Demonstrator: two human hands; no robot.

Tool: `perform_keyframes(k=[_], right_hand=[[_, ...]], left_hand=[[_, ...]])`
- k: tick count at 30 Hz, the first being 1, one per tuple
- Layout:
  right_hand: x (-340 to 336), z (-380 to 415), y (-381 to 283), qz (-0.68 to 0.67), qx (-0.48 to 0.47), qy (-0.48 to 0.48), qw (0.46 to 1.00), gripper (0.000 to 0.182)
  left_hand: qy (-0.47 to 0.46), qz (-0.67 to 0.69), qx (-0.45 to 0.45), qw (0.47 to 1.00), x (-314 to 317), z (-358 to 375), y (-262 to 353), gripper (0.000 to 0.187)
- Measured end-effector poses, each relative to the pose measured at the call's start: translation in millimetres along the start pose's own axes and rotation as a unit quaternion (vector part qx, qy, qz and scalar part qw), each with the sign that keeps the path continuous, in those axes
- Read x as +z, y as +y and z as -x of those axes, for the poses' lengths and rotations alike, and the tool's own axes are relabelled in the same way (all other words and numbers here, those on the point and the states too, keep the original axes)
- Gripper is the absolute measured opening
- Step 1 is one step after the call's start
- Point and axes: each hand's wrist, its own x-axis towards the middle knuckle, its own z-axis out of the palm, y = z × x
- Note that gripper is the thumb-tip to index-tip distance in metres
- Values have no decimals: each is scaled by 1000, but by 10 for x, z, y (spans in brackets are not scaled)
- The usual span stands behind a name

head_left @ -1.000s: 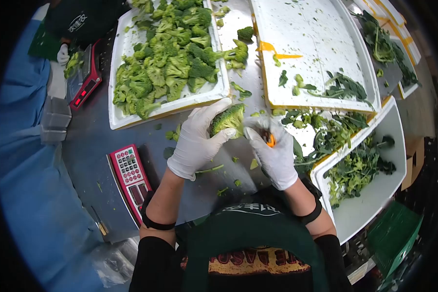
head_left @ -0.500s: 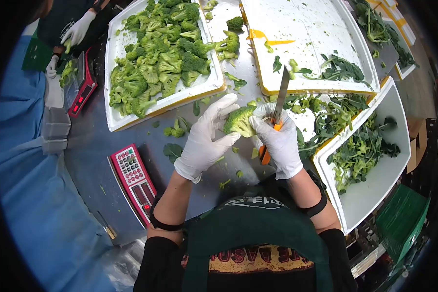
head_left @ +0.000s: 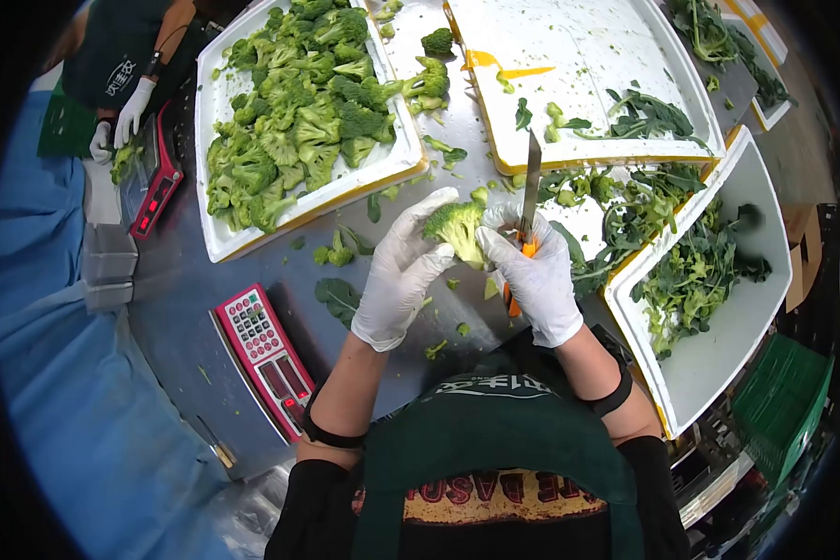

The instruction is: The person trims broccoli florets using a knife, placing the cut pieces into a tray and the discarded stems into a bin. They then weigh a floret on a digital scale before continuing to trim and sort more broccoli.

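Between my gloved hands is a broccoli floret, its pale stem facing me. My left hand grips it from the left with thumb and fingers. My right hand is closed around the orange handle of a knife, whose blade points away from me and upward. The fingertips of that hand also meet the floret's right side. Below them on the metal table lie small broccoli scraps and a dark leaf.
A white foam box full of cut broccoli stands ahead left. Another foam box holds leaves and scraps; a foam bin at right contains trimmings. Red scales sit at left. A co-worker's gloved hand is near another scale.
The floret has turned in my fingers, showing more of its stem. The knife blade has tipped more upright. The co-worker's hand has lowered toward the far scale.
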Motion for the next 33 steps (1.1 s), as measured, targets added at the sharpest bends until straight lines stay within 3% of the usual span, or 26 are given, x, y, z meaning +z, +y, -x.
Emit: perform_keyframes(k=[3,10,16,19,22,25,31,33], right_hand=[[-25,-15,102,64,-58,7,996,17],[-26,-15,66,113,-83,10,990,20],[-37,-39,63,169,-105,6,980,17],[-13,-48,-39,19,35,-3,999,15],[-58,-114,-82,-113,133,-30,984,14],[-83,-137,-38,-178,175,-33,968,12],[-53,-180,-19,-223,147,-25,963,8],[-54,-180,-45,-207,127,-24,970,6]], left_hand=[[3,26,-6,1000,-5,-4,-36,56],[17,91,-2,996,9,-10,-116,54],[33,-88,91,991,8,-5,-162,58],[25,-200,166,965,-15,-31,-205,60],[20,-327,238,914,-74,-59,-263,61],[17,-335,249,908,-28,-71,-234,62],[18,-312,272,910,-24,-145,-241,58],[21,-254,236,938,-11,-147,-258,59]])
